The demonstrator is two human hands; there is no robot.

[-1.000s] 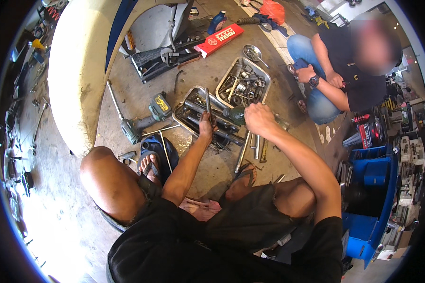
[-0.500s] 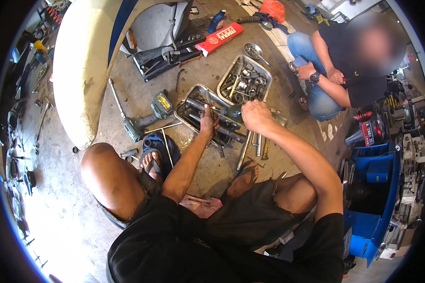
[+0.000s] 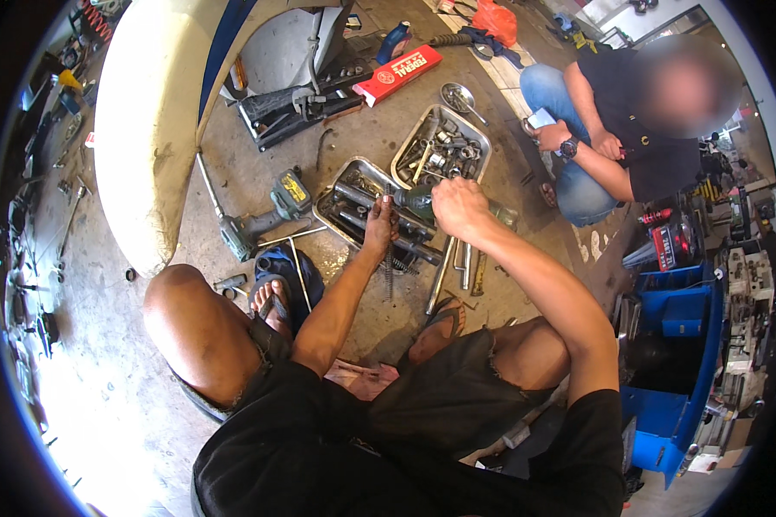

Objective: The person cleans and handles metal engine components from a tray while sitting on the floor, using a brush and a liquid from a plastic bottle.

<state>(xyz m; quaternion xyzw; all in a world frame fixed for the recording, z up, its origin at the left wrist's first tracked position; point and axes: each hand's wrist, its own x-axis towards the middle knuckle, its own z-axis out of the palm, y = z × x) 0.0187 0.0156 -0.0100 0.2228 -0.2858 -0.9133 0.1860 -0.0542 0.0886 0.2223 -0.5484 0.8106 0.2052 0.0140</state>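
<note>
My left hand [image 3: 379, 226] grips a long dark coil spring [image 3: 391, 271] upright over a metal tray [image 3: 326, 205] holding black tubes [image 3: 420, 250] and small parts. My right hand [image 3: 461, 207] is closed on a dark green bottle-like object [image 3: 419, 201] just right of the spring, partly covered by my fingers. A second metal tray [image 3: 484, 132] of sockets and small fittings sits behind it. Steel bars [image 3: 442, 284] lie beside the right hand. A green cordless impact driver [image 3: 263, 220] with a long extension rests on the floor at the left.
A co-worker [image 3: 612, 146] crouches at the right, holding a small flat object [image 3: 541, 119]. A cream vehicle panel [image 3: 134, 138] stands at upper left. A red box [image 3: 397, 76], a steel bowl [image 3: 458, 97] and a black stand [image 3: 276, 121] lie behind the trays; a blue bin [image 3: 664, 401] is at right.
The spring has slid downward in my left hand, less showing above the fingers and more below. My right hand has moved slightly left and up.
</note>
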